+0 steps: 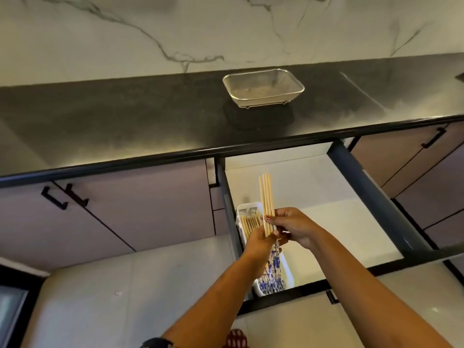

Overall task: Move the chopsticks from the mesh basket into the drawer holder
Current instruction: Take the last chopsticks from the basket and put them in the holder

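Observation:
A bundle of pale wooden chopsticks (266, 197) stands nearly upright over the open drawer (351, 222). My left hand (259, 243) grips its lower part and my right hand (292, 226) pinches it from the right. Just below, the white holder (286, 264) lies along the drawer's left side. It contains more chopsticks (249, 222) with blue-and-white patterned ends (272, 277). The mesh basket (263, 87) sits on the black countertop behind the drawer, and I see nothing in it.
The black countertop (125, 126) runs across the view under a marbled wall. Closed cabinet doors with black handles (65, 197) flank the drawer on both sides. The drawer's dark front rail (288, 301) is near my forearms. Light floor tiles lie below.

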